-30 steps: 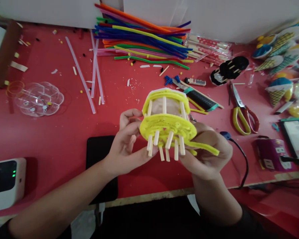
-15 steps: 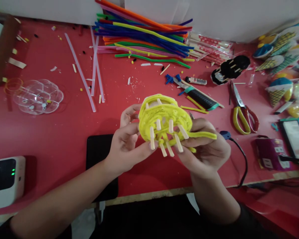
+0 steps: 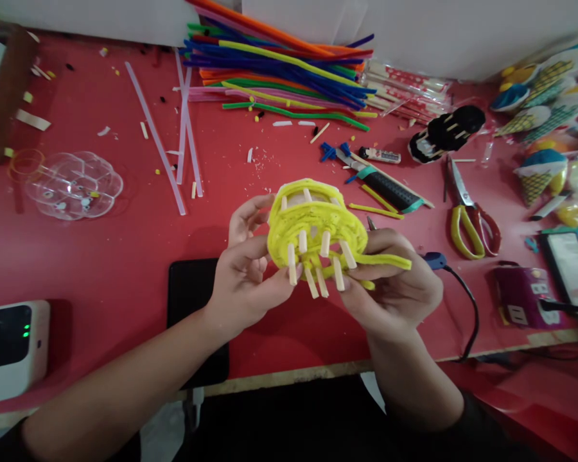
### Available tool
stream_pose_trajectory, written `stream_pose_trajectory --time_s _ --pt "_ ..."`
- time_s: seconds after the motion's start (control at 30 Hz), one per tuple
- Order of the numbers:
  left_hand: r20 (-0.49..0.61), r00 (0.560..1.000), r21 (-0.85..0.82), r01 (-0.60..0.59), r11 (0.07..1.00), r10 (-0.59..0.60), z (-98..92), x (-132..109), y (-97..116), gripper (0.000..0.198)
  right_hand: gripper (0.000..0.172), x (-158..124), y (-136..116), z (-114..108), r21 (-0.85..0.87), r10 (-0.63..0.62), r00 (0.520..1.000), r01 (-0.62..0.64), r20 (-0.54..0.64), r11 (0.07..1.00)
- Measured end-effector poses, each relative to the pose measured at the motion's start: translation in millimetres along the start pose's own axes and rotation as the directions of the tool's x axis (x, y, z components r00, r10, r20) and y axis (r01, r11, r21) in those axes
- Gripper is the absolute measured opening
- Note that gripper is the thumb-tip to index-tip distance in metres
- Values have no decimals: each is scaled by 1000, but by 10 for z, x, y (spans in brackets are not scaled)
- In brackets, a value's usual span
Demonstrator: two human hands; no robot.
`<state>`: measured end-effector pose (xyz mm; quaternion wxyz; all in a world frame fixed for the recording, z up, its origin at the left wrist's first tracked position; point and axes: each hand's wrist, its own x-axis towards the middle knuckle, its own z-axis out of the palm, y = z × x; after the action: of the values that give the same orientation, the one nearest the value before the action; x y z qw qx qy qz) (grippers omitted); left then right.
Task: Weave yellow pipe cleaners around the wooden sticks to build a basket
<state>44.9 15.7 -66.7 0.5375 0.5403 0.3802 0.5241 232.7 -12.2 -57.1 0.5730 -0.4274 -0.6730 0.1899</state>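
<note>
Between both hands is a round frame of wooden sticks wound with yellow pipe cleaner (image 3: 318, 218), held up over the front of the table. Several pale stick ends point out of it towards me. My left hand (image 3: 250, 269) grips its left side, thumb on the near edge by a stick end. On the right edge, my right hand (image 3: 395, 289) pinches the frame, its thumb under the lower stick. A loose yellow pipe cleaner end sticks out to the right across my right fingers. Some fingertips are hidden behind the frame.
Pipe cleaners (image 3: 279, 64) in many colours lie at the back. Cutting pliers (image 3: 385, 186), scissors (image 3: 467, 218) and a black stick figure (image 3: 447, 135) are on the right. A clear compartment box (image 3: 74, 186) and glue sticks (image 3: 154, 138) lie left. A black phone (image 3: 192, 289) sits beneath my left wrist.
The yellow frame has shifted slightly left and tilted a little, with both hands still on it. Its loose end has moved left too. Nothing on the table has visibly moved.
</note>
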Motion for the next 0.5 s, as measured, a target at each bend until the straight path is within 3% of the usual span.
stream_pose_trajectory --time_s 0.37,0.5 --pt "-14 1000 -61 14 998 -15 1 12 -42 19 17 35 -18 57 13 22 1000 -22 -2 1000" --pt "-9 995 -30 96 995 -96 16 29 -85 23 20 46 -30 131 38 96 994 -94 -60 995"
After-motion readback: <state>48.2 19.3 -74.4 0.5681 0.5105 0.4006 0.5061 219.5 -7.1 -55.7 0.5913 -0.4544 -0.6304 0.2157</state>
